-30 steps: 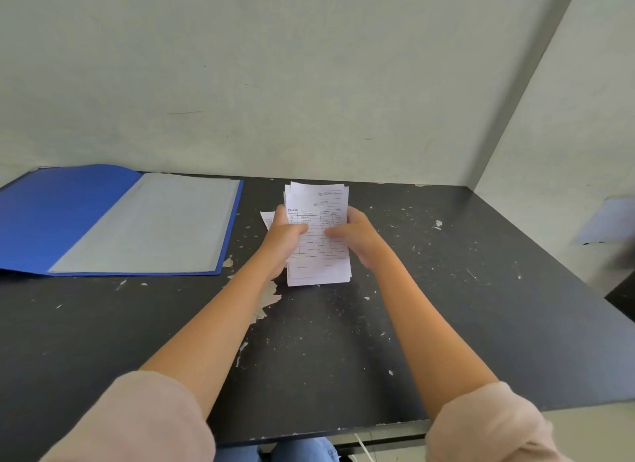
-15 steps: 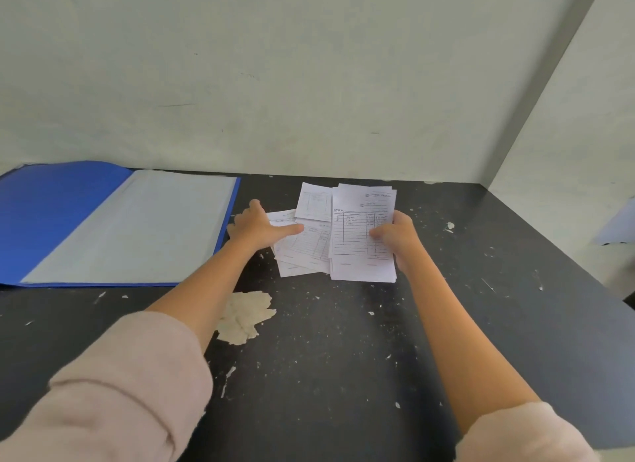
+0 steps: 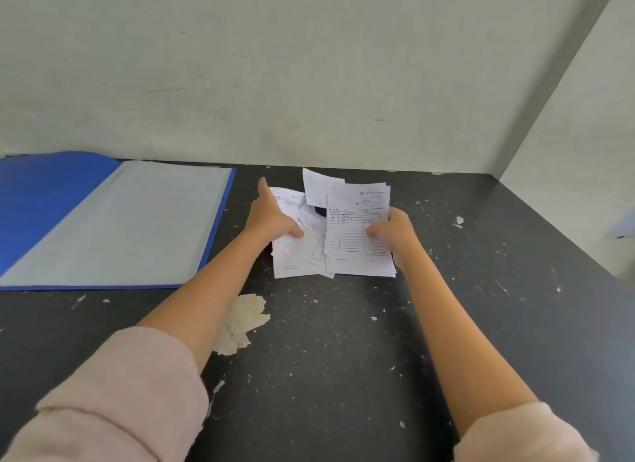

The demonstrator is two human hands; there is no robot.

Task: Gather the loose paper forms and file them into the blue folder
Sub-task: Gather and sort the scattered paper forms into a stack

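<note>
Several white printed paper forms (image 3: 302, 252) lie overlapping at the back middle of the black table. My right hand (image 3: 395, 233) grips a small stack of forms (image 3: 357, 234) at its right edge, thumb on top. My left hand (image 3: 271, 217) presses on the loose forms beside that stack, thumb on the paper and index finger stretched toward the wall. One form (image 3: 319, 186) sticks up behind the others. The blue folder (image 3: 41, 193) lies open at the back left, its pale inner sleeve (image 3: 137, 221) facing up with nothing on it.
The black table (image 3: 326, 358) has scratched paint and a bare chipped patch (image 3: 240, 320) near my left forearm. A pale wall (image 3: 309, 66) closes the back and another the right side. The table's right edge (image 3: 584, 255) runs diagonally.
The forms, held as one stack by both hands a second ago, are now split: my right hand keeps a stack while my left hand has moved left onto loose sheets spread on the table.
</note>
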